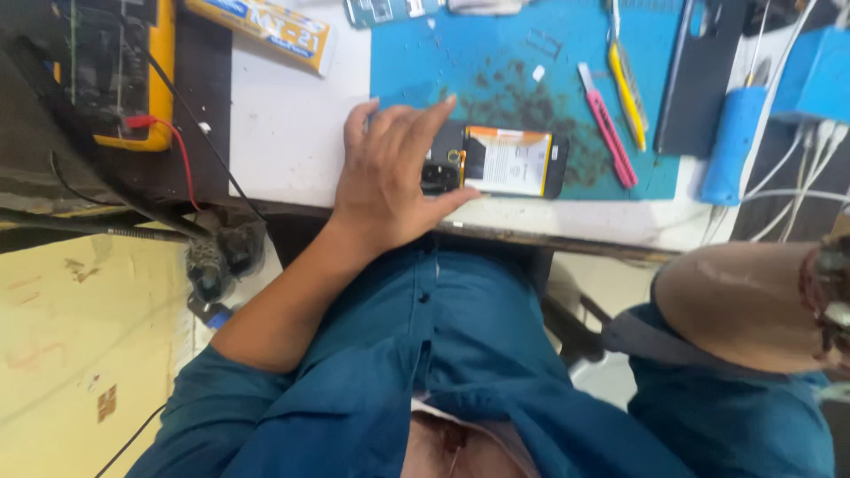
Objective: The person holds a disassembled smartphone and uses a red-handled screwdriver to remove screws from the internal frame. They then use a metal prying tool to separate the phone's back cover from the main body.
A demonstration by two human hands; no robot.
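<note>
The left hand (390,181) lay spread and palm-down, its fingers (431,119) fanned forward and slightly curled, the thumb stretched out to the side. The wrist ran straight back into a bare forearm, bent at the elbow, with a blue sleeve pushed up above it. The right forearm (739,305) appeared only in part at the frame's edge, blurred and raised, its hand out of view.

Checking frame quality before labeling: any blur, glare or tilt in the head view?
Head view: lighting even and soft, no hard shadows on the blue mat. The left hand and the opened phone are fairly sharp. The right forearm at the frame edge is close and soft. Frame looks tilted; the desk edge slants. No strong glare.
</note>
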